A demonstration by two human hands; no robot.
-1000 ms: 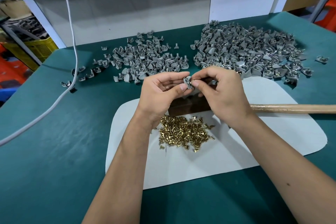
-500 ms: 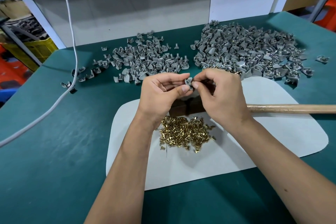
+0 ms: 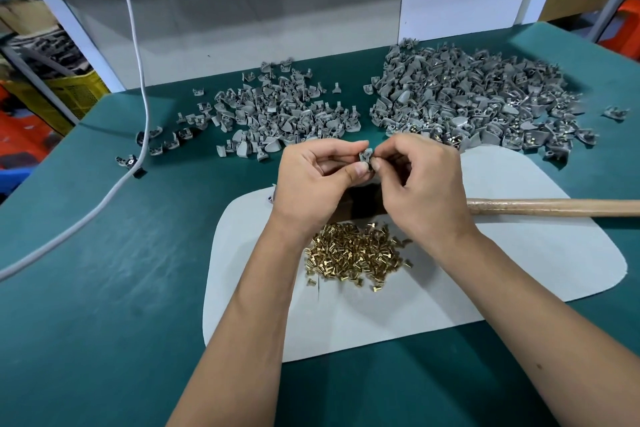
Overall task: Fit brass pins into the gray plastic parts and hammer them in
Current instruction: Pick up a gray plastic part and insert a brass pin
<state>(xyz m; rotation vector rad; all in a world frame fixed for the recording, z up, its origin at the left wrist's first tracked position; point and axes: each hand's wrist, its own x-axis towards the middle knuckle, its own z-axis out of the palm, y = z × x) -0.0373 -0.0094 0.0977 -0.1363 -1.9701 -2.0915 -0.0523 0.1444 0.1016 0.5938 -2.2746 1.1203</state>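
My left hand (image 3: 317,177) pinches a small gray plastic part (image 3: 365,157) between thumb and fingers, above the white mat (image 3: 519,270). My right hand (image 3: 420,184) meets it from the right, its fingertips pinched at the part; whatever they hold is too small to make out. A heap of brass pins (image 3: 356,253) lies on the mat just below my wrists. A dark block (image 3: 362,201) sits under my hands, mostly hidden. The hammer's wooden handle (image 3: 554,207) runs off to the right behind my right hand; its head is hidden.
Two piles of gray plastic parts lie at the back of the green table (image 3: 104,288): a loose one (image 3: 277,114) at centre left, a larger one (image 3: 478,104) at right showing brass glints. A white cable (image 3: 138,80) hangs down at the left. A yellow crate (image 3: 76,94) stands beyond the table.
Both hands stayed together over the block. The right fingers have worked slightly at the gray part; nothing else moved.
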